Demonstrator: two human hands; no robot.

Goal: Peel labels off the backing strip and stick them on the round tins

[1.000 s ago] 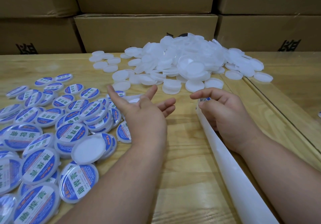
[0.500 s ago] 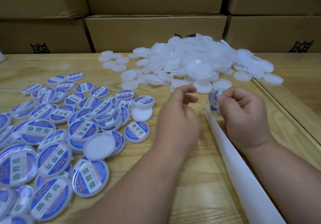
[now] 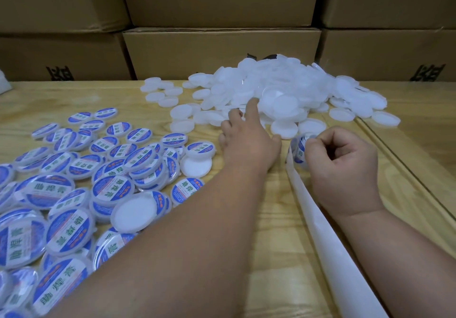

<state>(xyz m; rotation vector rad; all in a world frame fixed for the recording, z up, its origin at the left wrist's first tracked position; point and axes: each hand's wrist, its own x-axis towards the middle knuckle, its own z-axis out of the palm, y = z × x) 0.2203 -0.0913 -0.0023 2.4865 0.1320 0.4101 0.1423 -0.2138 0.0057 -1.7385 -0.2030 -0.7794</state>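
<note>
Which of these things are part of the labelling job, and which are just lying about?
In the job: left hand, right hand, backing strip, label, plain white tins, labelled tins.
Lying about: cardboard boxes, wooden table.

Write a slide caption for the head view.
Left hand reaches toward plain white round tins; right hand pinches blue label.

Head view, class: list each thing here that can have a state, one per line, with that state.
Left hand: fingers extended, reaching into the unlabelled tins.
Right hand: curled, pinching a label at the strip's end.
Label: partly lifted off the strip.
Backing strip: lying flat along the table.
Unlabelled tins: heaped, bare white.
Labelled tins: labelled, loosely piled.
</note>
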